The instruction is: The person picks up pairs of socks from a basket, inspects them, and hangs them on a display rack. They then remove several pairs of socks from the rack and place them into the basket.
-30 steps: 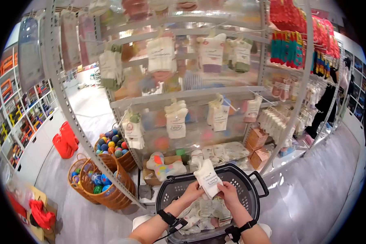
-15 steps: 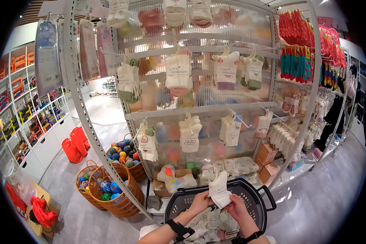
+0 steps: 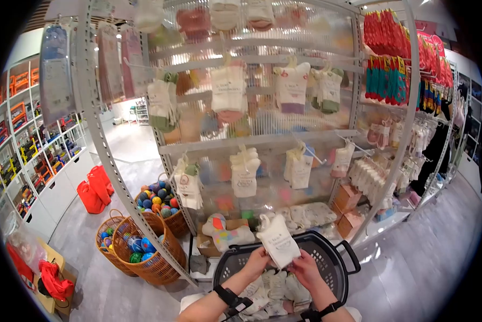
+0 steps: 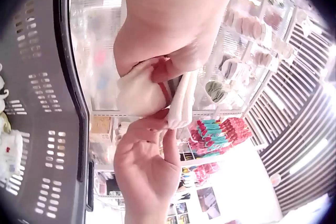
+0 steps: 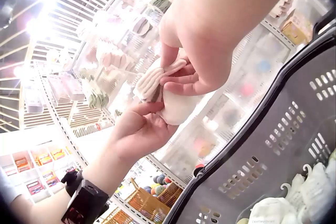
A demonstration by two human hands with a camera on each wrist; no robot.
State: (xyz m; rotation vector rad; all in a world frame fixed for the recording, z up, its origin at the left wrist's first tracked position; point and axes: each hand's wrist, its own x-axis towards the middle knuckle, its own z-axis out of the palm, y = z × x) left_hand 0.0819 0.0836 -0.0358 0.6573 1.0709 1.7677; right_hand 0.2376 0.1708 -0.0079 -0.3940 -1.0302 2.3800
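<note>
A pack of white socks [image 3: 278, 242] with printed lettering is held up over the front part of a dark grey shopping basket [image 3: 338, 263]. My left hand [image 3: 256, 262] pinches its lower left edge, and my right hand [image 3: 306, 269] grips the lower right corner. In the left wrist view, the folded sock layers [image 4: 181, 100] stand between the fingers of both hands, with a reddish band inside. From the right wrist side, my right fingers and thumb press the layered socks [image 5: 152, 83] from above while the left hand [image 5: 137, 133] supports them below. More packed socks [image 3: 276, 292] lie in the basket.
A rack with hanging sock packs [image 3: 245, 173] stands straight ahead. Wicker baskets of colourful balls [image 3: 144, 252] are at the left, past a metal upright [image 3: 109, 161]. A bone-shaped cushion [image 3: 227, 231] lies on the low shelf. Red bags [image 3: 95, 189] stand on the floor.
Both hands keep hold of the sock pack throughout. Since half a second ago its top has leaned to the left and its printed face shows wider. The head view has shifted slightly.
</note>
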